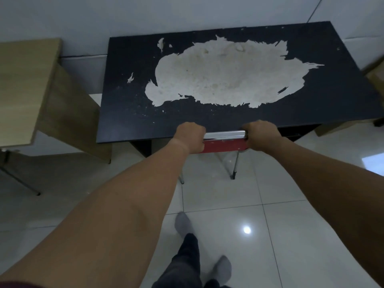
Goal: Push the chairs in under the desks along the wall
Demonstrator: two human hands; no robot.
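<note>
A black desk (128,113) with a large worn pale patch on its top stands against the white wall. A chair with a red backrest (224,146) and a shiny metal top rail sits at the desk's front edge, its seat hidden under the desktop. My left hand (190,138) grips the left end of the backrest rail. My right hand (262,135) grips the right end. Two thin metal chair legs (234,168) reach down to the tiled floor.
A light wooden desk (25,86) stands to the left, with metal chair legs (20,179) beneath it. Part of another wooden desk (376,80) shows at the right edge. Glossy white floor tiles lie below, and my feet in grey socks (182,224) stand behind the chair.
</note>
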